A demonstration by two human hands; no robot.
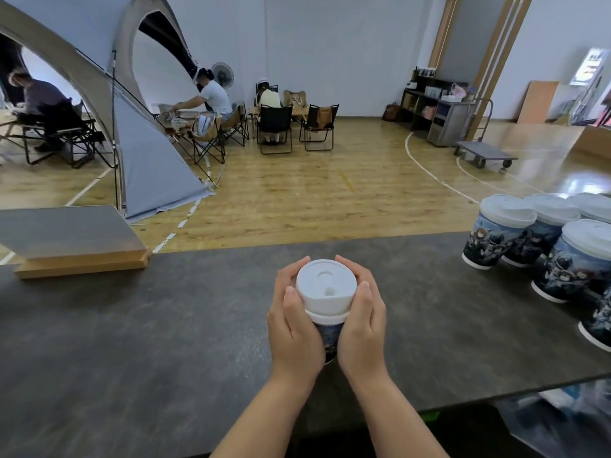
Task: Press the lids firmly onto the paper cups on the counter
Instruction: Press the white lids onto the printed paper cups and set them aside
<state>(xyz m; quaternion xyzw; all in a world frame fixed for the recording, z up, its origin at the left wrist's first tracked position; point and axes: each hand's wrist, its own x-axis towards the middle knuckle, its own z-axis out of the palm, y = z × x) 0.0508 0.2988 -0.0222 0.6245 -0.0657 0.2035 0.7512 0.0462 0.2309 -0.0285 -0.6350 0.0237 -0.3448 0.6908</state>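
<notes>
Dead center on the counter [132, 325], near its front edge: one paper cup [329, 338] standing upright, long axis vertical, white lid [325, 287] on top w/ sip hole toward 6 o'clock. Left hand [292, 325] wraps cup at 9 o'clock, right hand [363, 320] at 3 o'clock, both curled round cup wall and lid rim, thumbs up by the lid skirt, fingertips meeting at the far side, 12 o'clock. Both hands equally near, cup sits btwn palms. Lid looks level; can't tell if rim fully snapped. Judgement: the press goes straight down along cup axis, so thumbs/palms need to get over lid top. Lidded cups [506, 229] cluster at 2–3 o'clock, well apart from hands.
</notes>
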